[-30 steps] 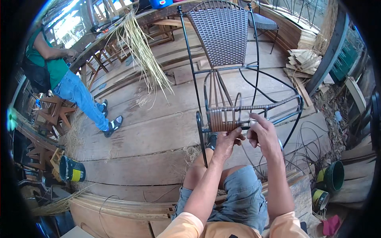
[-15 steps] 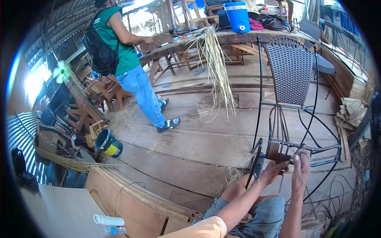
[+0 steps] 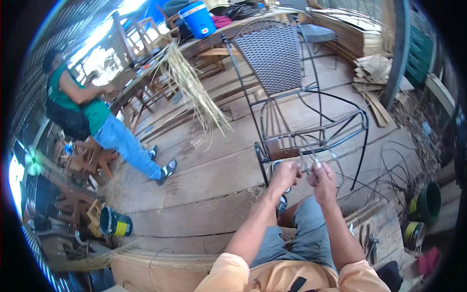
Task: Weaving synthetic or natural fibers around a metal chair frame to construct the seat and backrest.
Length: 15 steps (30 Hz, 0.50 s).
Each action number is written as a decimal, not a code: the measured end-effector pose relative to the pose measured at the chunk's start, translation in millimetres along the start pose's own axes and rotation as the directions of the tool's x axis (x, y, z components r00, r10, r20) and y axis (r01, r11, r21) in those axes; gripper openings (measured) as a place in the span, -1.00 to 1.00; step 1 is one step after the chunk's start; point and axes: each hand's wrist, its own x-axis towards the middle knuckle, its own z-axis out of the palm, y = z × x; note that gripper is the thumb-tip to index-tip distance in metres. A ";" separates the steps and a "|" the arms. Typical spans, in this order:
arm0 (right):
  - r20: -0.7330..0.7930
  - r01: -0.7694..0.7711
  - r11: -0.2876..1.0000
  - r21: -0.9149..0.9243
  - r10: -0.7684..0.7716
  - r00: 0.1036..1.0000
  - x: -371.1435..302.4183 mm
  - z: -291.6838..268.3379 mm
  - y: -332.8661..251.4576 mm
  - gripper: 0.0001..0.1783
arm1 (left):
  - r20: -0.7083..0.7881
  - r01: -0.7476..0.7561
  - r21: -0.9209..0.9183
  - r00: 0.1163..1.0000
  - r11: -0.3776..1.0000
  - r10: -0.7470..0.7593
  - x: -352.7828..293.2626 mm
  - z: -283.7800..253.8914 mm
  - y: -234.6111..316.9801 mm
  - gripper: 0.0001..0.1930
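A chair with a black metal frame stands before me, its woven grey-brown backrest (image 3: 276,58) facing me. A small brown woven patch (image 3: 282,148) is wrapped on the near-left part of its seat frame (image 3: 335,138). Just in front of that frame, my left hand (image 3: 286,176) is closed in a pinch on a thin weaving strand. My right hand (image 3: 322,181), a short way to its right, also pinches a strand, its thumb up. Loose loops of the strand (image 3: 304,152) rise from between my hands to the seat rails. The strand's ends are hard to trace.
A person in a green top (image 3: 80,100) stands at the long workbench (image 3: 141,80) on the left. A bundle of pale strips (image 3: 192,87) hangs off the bench, near a blue cooler (image 3: 197,19). Buckets (image 3: 116,221) and tools (image 3: 372,248) lie around; loose black strands (image 3: 394,165) at right.
My view has swung to the right, so the chair and the person appear further left. My hands have come away from the woven patch and seat rail, to just in front of them.
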 end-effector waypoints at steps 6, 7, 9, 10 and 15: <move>0.008 0.005 0.996 0.085 -0.005 1.000 -7.8 -18.3 10.8 -0.69 | 0.134 -0.340 0.721 0.923 0.603 0.361 11.4 -17.0 70.8 -0.76; -0.002 -0.021 0.994 0.108 0.021 1.000 -9.4 -19.7 12.4 -0.68 | 0.138 -0.343 0.724 0.922 0.598 0.361 14.4 -17.2 76.7 -0.76; -0.008 -0.019 0.993 0.120 0.020 1.000 -9.1 -22.1 17.3 -0.68 | 0.230 -0.121 0.652 0.972 0.749 -0.044 15.7 -18.6 92.2 -0.74; -0.014 -0.020 0.992 0.127 0.022 1.000 -10.5 -22.2 18.8 -0.68 | 0.237 -0.058 0.628 0.964 0.776 -0.120 22.3 -20.1 91.2 -0.74; 0.105 -0.098 0.993 0.065 0.091 0.990 -11.0 -9.3 17.9 -0.74 | 0.250 -0.099 0.614 0.965 0.783 -0.074 26.0 -24.7 95.5 -0.72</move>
